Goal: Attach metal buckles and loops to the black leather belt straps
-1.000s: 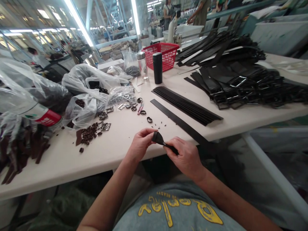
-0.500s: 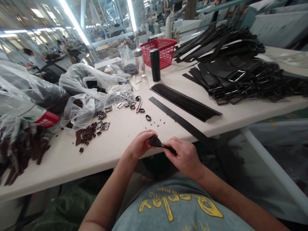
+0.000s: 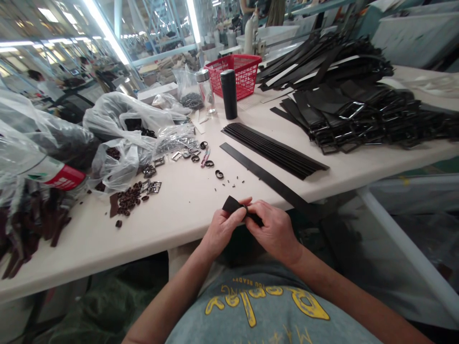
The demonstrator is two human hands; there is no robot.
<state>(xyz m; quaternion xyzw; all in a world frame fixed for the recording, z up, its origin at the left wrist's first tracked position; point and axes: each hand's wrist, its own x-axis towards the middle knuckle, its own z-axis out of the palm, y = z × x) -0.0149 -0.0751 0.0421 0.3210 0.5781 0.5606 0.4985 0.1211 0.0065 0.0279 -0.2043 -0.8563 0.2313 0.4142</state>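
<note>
At the table's front edge, both my hands grip one black belt strap (image 3: 231, 204). My left hand (image 3: 225, 228) is closed, its thumb pressed on the strap close to my right fingers. Wrapped round the strap's other part is my right hand (image 3: 274, 227), also closed. The strap's flat end sticks out past my left thumb; the part between the fingers is largely hidden. Just beyond my hands lie a black belt loop (image 3: 219, 175) and several tiny dark bits (image 3: 234, 186). A single long black strap (image 3: 263, 172) lies diagonally on the table, running past its edge.
A row of black straps (image 3: 274, 150) lies ahead, with buckled belts (image 3: 351, 122) heaped at right. A dark tumbler (image 3: 229, 94), a glass bottle (image 3: 207, 93) and a red basket (image 3: 247, 76) stand behind. Plastic bags (image 3: 118, 117), brown loops (image 3: 129, 199) and loose buckles (image 3: 154, 187) occupy the left.
My left hand has slid right along the strap, its thumb now over the part beside my right fingers. The strap's end shows beyond it. My right hand has barely moved.
</note>
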